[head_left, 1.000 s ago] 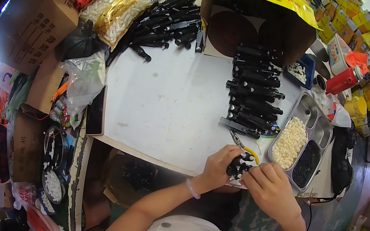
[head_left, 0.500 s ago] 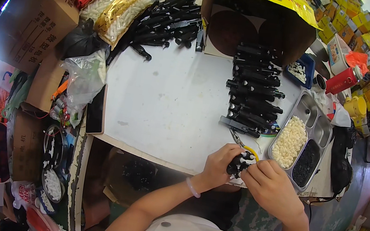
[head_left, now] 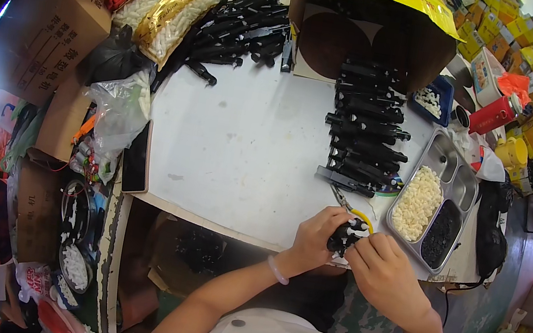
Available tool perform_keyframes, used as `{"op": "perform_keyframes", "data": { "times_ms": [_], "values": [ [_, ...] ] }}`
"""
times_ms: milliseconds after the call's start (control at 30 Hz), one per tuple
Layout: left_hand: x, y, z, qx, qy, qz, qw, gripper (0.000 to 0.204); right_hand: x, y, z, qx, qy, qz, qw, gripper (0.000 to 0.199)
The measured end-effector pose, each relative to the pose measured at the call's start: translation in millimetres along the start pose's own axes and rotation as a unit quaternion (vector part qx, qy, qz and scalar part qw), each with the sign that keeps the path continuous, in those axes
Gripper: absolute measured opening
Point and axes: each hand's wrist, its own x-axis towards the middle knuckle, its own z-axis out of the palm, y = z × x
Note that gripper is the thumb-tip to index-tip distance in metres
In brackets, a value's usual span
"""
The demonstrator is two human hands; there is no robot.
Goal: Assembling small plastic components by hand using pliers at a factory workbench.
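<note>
1. My left hand (head_left: pixel 317 234) and right hand (head_left: pixel 380 275) both grasp a small black plastic part (head_left: pixel 344 237) at the near edge of the table (head_left: pixel 242 142).
2. Just beyond lie yellow-handled pliers (head_left: pixel 352 209).
3. To the right sits a steel compartment tray (head_left: pixel 458 186); stacked black parts (head_left: pixel 364 130) lie farther back.

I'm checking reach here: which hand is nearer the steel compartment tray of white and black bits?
Right. The right hand sits just below the steel compartment tray's near corner; the left hand lies farther left, beyond the small black part both hold.
</note>
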Motion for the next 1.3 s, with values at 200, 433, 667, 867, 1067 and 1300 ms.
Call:
{"op": "perform_keyframes", "data": {
  "times_ms": [200,433,667,867,1067,1300],
  "values": [
    [-1,-1,0,0.008,-0.006,-0.004,1.000,0.049,-4,-7,11,0.008,-0.005,0.046,0.999,0.018],
    [-7,1,7,0.057,-0.003,0.009,0.998,0.053,-2,-30,25,0.008,0.036,0.169,0.985,0.019],
    [-10,-1,12,0.075,0.013,-0.001,0.997,0.050,-7,-36,39,-0.014,0.066,0.200,0.978,0.017],
    [-3,1,12,0.080,-0.025,-0.007,0.996,0.050,-9,-26,30,-0.186,-0.018,0.113,0.976,0.012],
    [6,-4,6,0.053,-0.077,0.000,0.996,0.051,-11,1,30,-0.174,0.035,-0.031,0.984,0.012],
    [-5,-6,6,0.043,-0.044,-0.003,0.998,0.055,-2,-26,25,-0.071,-0.048,0.093,0.992,0.018]
  ]
}}
